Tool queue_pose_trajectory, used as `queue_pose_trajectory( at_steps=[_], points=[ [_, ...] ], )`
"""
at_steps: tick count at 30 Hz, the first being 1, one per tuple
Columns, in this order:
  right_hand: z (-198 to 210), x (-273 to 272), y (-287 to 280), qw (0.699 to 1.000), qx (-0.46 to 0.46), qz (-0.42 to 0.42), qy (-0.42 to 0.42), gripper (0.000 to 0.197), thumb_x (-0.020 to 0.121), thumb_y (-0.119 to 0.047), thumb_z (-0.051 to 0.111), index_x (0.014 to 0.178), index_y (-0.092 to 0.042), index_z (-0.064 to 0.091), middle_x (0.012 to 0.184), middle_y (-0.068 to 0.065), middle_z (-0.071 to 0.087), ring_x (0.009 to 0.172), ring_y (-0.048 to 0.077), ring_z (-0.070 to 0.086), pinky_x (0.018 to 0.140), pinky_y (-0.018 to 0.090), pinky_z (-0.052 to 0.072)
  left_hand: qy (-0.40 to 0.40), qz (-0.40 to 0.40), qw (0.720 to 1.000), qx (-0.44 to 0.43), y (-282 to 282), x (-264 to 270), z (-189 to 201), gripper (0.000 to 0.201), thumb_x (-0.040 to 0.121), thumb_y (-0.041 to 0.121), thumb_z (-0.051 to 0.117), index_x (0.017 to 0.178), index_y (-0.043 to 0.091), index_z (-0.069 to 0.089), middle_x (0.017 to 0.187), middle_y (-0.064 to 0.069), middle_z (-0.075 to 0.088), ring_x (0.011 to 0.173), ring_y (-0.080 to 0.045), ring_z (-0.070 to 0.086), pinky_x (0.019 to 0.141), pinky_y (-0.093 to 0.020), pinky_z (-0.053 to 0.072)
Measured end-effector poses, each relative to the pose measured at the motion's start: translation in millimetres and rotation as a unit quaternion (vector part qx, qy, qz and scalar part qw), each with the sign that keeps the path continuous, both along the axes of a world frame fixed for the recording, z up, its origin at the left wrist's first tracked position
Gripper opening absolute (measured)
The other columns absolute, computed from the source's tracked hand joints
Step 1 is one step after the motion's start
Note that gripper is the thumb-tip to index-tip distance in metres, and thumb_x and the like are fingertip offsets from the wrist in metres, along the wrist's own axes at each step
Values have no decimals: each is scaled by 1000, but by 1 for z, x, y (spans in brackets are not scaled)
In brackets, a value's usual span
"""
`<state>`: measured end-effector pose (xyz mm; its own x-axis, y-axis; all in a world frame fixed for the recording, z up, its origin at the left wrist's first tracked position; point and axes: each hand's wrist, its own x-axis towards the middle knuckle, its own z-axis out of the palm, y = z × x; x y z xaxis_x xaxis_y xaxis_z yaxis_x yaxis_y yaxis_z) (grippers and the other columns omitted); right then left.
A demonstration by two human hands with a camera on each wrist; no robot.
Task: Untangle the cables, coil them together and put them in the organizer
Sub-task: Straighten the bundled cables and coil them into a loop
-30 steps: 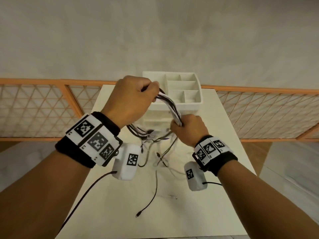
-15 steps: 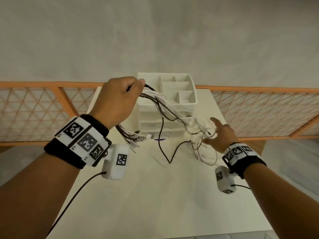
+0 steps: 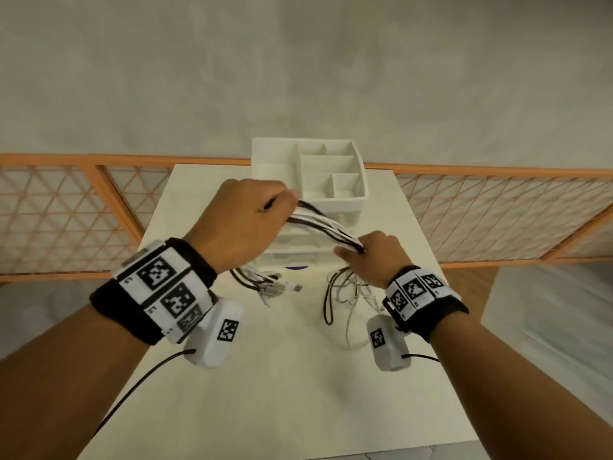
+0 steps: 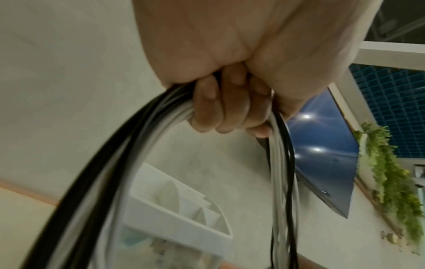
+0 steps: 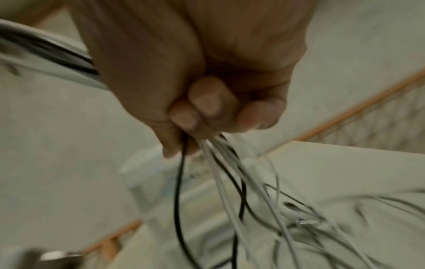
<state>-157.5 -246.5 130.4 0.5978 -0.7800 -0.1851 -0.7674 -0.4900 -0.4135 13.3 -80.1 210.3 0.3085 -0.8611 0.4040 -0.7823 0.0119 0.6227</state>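
A bundle of black and white cables (image 3: 323, 225) stretches between my two hands above the table. My left hand (image 3: 252, 210) grips one end in a fist; in the left wrist view its fingers (image 4: 220, 111) curl round the cables (image 4: 119, 163). My right hand (image 3: 374, 257) grips the other end, with loose tails (image 3: 345, 293) hanging to the table; the right wrist view shows its fingertips (image 5: 202, 107) closed on thin cables (image 5: 220, 178). Plug ends (image 3: 275, 287) dangle under my left hand. The white organizer (image 3: 331, 197) with open compartments stands just behind the bundle.
The cream table (image 3: 282, 393) has bare surface in front of my hands. An orange lattice fence (image 3: 66, 210) runs behind the table on both sides. A grey wall lies beyond. Wrist camera units hang under both wrists, each with a black lead.
My right hand, open and reaching out to the right half a second ago, has come back in and closed on the bundle. My left hand kept its grip and dropped slightly.
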Motion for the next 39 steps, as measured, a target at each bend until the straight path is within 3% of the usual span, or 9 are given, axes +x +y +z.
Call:
queue_pose_trajectory(
  at_steps=[4, 9, 12, 15, 21, 26, 34, 37, 39],
  points=[
    [-12, -16, -41, 998, -10, -66, 16, 46, 93, -50, 58, 61, -17, 55, 67, 7, 61, 67, 30, 62, 51, 26, 37, 47, 43, 992, 105, 9, 13, -43, 47, 102, 31, 49, 64, 3, 54, 48, -1, 44, 46, -10, 39, 49, -18, 31],
    [9, -4, -79, 982, -65, -161, -74, 54, 92, -61, 55, 75, -11, 66, 77, 11, 65, 69, 29, 62, 61, 34, 53, 175, 85, 947, 254, 7, 11, -104, 66, 95, 67, 37, 66, 12, 61, 44, 8, 43, 42, -8, 40, 57, -28, 37],
    [20, 3, -106, 962, -10, -231, -143, 43, 85, -58, 67, 84, -15, 71, 80, 8, 70, 69, 26, 66, 60, 33, 56, 287, 67, 921, 255, 7, 8, -124, 68, 91, 73, 34, 69, 16, 63, 49, 5, 35, 47, -13, 34, 56, -28, 35],
    [31, 7, -133, 932, 44, -251, -258, 27, 71, -47, 71, 87, -25, 75, 80, 6, 76, 76, 31, 74, 72, 48, 63, 367, 29, 899, 239, 1, 8, -127, 63, 93, 68, 35, 82, 12, 64, 58, 1, 29, 54, -15, 32, 60, -30, 38],
    [94, 26, -148, 864, -40, -227, -447, 9, 71, -25, 66, 77, -26, 73, 74, -1, 76, 69, 23, 74, 68, 42, 64, 358, 5, 916, 183, -20, 31, -105, 39, 103, 43, 39, 98, 18, 69, 67, -2, 40, 63, -17, 40, 64, -25, 41],
    [72, 9, -154, 797, 14, -212, -566, 37, 71, 1, 42, 78, -25, 68, 87, 15, 73, 77, 27, 70, 68, 40, 58, 265, 32, 953, 142, -33, 45, -88, 31, 103, 39, 45, 100, 22, 71, 67, 7, 47, 63, -11, 43, 65, -26, 37],
    [-103, -60, -99, 855, 201, -306, -367, 44, 95, 12, 36, 82, -18, 64, 85, 8, 69, 86, 30, 63, 63, 30, 45, 201, 32, 946, 253, -5, 44, -136, 22, 101, 38, 51, 87, 34, 67, 88, 0, 72, 79, -14, 61, 72, -24, 43],
    [-134, -78, -74, 884, 247, -317, -238, 44, 94, 13, 42, 114, -15, 69, 98, 18, 74, 64, 26, 68, 58, 28, 45, 168, 37, 939, 298, 6, 36, -151, 22, 101, 39, 50, 88, 31, 66, 88, 2, 71, 83, -19, 61, 74, -24, 43],
    [-134, -85, -65, 910, 272, -286, -125, 66, 92, 9, 53, 145, -30, 47, 95, 14, 73, 61, 19, 68, 53, 26, 50, 148, 58, 938, 307, 9, 31, -157, 23, 101, 39, 50, 88, 29, 66, 78, 3, 65, 74, -17, 55, 68, -23, 40]
  ],
)
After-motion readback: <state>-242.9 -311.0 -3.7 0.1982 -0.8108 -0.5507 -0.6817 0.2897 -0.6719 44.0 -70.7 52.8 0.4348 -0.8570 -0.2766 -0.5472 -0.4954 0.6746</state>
